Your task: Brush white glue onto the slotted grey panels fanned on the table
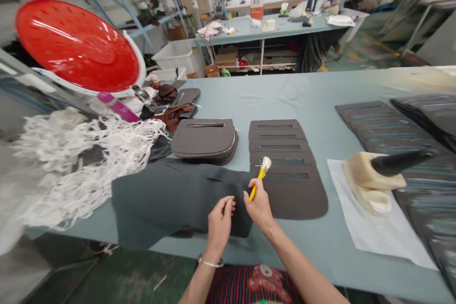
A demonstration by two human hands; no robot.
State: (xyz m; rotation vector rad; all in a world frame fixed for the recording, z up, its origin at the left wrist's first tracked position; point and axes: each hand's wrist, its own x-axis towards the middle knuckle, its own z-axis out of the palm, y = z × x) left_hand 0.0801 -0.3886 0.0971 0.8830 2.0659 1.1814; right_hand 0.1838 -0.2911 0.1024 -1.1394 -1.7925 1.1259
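My right hand [259, 202] grips a yellow brush [262, 174], its pale bristles pointing up and away over overlapping dark panels [290, 199] with slots. My left hand [220, 221], with a bracelet at the wrist, is closed at the right part of a large dark sheet [160, 199]; whether its curled fingers pinch the sheet is too small to tell. Behind the sheet lies a stack of rounded dark pieces [204, 138] with a slot in the top one.
White strips [85, 166] are heaped at the left below a red basin [78, 47]. On the right, a cream container [366, 180] with a black handle stands on white paper [384, 232], beside more slotted panels [423, 175]. Another table [245, 33] stands behind.
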